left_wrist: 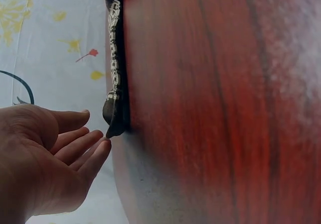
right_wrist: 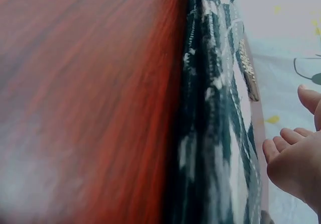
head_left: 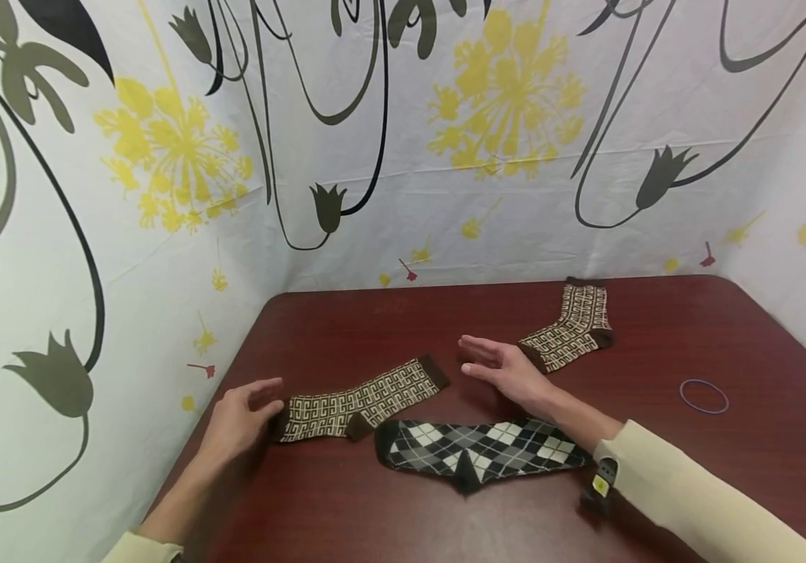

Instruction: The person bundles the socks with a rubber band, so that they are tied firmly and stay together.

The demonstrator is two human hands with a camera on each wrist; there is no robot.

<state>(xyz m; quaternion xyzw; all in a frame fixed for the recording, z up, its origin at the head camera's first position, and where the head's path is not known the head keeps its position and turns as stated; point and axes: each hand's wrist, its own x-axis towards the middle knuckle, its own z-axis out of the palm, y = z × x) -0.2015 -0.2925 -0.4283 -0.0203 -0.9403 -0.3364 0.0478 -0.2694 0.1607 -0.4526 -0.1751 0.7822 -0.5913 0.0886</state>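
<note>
Two mishaps seem possible, taking clock directions from the middle of the counter (head_left: 388,332) in the head view. At nine o'clock lies the near patterned sock (head_left: 370,400), its dark end just beside the fingers (left_wrist: 96,158) of the left hand (head_left: 232,422). Those are loosely extended and hold nothing; whether a fingertip touches the fabric I cannot tell. Pinching only that thin edge could let the sock slip loose or fold over, since it lies so flat.

The right hand (head_left: 511,374), near the middle, also has relaxed, ungripping fingers. Its forearm crosses one end of the argyle sock (head_left: 473,450) at six o'clock, and the dark wrist device (head_left: 601,481) sits close by; a low sweep could snag or drag that fabric askew. The far patterned sock (head_left: 574,324), between one and two o'clock, might be nudged by the same hand, its dark toe being so near.

Counted: two brown-and-cream socks of matching pattern, and one argyle sock in sight, though it looks thick in the right wrist view and I cannot tell whether another lies beneath. One thin bluish ring (head_left: 702,381) rests at three o'clock, well apart from both hands.
</note>
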